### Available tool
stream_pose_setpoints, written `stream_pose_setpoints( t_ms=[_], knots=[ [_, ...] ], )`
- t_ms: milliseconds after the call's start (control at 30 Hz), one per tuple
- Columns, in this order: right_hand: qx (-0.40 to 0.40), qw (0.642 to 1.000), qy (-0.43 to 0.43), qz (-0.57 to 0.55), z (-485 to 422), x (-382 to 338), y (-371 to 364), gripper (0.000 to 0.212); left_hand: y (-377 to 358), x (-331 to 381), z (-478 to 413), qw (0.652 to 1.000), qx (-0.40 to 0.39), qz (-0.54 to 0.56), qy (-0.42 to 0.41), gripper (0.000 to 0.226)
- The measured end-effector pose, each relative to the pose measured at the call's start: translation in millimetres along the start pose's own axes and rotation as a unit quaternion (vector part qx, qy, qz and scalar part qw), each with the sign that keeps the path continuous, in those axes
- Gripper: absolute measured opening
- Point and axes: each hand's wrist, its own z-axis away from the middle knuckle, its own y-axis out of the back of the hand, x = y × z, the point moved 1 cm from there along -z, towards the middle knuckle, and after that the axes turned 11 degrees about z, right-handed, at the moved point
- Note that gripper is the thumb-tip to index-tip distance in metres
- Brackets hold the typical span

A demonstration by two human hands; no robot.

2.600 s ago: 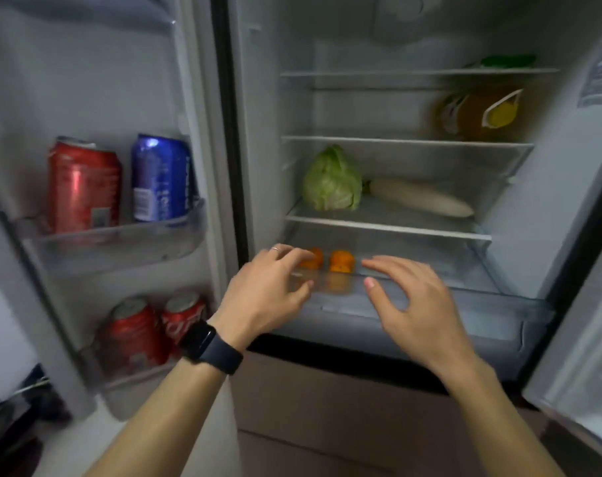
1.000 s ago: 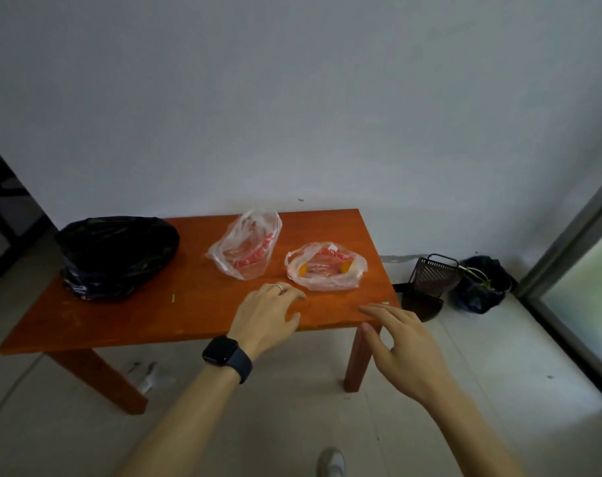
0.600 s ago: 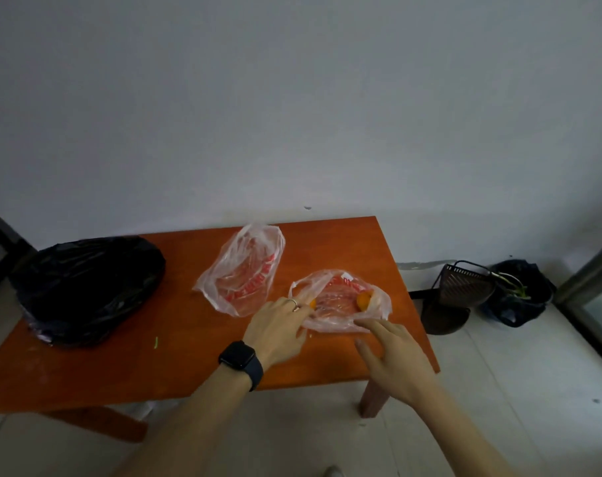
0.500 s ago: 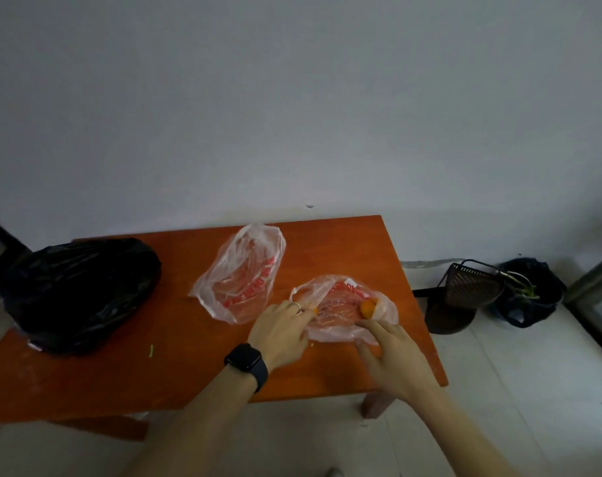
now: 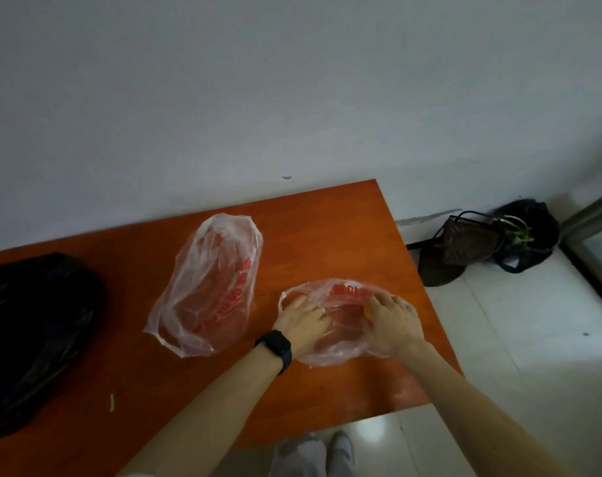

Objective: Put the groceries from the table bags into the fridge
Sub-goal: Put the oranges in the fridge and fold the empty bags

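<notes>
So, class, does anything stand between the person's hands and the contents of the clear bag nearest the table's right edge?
Only the bag's own film. The left hand and right hand both rest on that clear plastic bag; its contents are hidden under them. The other clear bag lies apart, to the left.

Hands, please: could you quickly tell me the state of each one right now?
Left hand: fingertips hidden inside the nearer clear bag; cannot be told.
Right hand: open, fingers spread over the same bag.

Black bag (image 5: 34, 339) cut off at left edge.
</notes>
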Motion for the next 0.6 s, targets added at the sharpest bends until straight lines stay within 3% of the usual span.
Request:
stream_pose_setpoints(
  t_ms=[167,267,600],
  knots=[
    [-0.047,0.998,-0.04,-0.02,-33.9,15.6,-4.6,0.065,-2.4,-53.9,-27.6,0.997,-0.074,-0.019,-0.013,0.052],
    [-0.077,0.997,-0.016,-0.026,-48.0,19.3,-7.0,0.081,-4.0,-69.6,-42.5,0.992,-0.108,-0.028,-0.061,0.057],
    [-0.111,0.987,-0.095,-0.06,-40.5,-4.8,-35.7,0.085,-16.0,-72.5,-63.1,0.978,-0.15,-0.074,-0.124,0.048]
  ],
)
